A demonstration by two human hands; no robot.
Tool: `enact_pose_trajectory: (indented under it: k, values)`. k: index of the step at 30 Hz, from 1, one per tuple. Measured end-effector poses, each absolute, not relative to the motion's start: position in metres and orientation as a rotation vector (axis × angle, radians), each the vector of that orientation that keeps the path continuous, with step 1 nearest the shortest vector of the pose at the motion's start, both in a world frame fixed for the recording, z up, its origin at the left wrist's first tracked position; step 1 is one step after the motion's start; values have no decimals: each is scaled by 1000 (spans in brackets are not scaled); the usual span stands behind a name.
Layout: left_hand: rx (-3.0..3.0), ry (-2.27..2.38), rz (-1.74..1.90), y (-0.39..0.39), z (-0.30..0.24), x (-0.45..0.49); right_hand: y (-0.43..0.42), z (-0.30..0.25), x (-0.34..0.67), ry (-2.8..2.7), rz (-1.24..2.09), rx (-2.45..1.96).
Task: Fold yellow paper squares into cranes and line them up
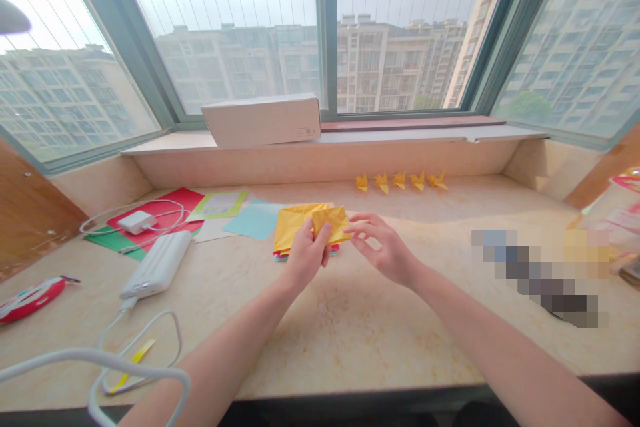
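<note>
My left hand grips a small folded piece of yellow origami paper, with the thumb pressed on its front. At the right edge of this piece, the fingertips of my right hand pinch a corner; the other fingers are loosely curled. Just behind and below lies a stack of square paper with a yellow sheet on top, red and blue edges showing underneath. Several folded yellow paper cranes stand in a row at the back of the counter.
To the left lie a light blue sheet, red paper, a white charger, a power bank with looping cables, and a red cutter. A white box rests on the sill. A blurred-out item is at right.
</note>
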State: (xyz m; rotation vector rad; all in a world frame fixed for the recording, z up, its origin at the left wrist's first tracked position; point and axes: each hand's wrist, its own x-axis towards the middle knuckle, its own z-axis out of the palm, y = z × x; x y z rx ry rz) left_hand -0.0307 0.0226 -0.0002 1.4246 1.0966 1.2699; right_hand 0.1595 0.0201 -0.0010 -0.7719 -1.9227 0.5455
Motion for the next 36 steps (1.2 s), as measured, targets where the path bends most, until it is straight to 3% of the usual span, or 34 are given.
enact_pose_trajectory:
  k: [22,31,36]
  values:
    - [1566,859,980,8,1,-22,26,-7,161,-1711,549,-1006]
    - [1476,845,1019,14,1,-22,32,-17,156,-1510,766,-864]
    - [1525,933,958,14,-1,-23,29,-10,159,-1652,549,-944]
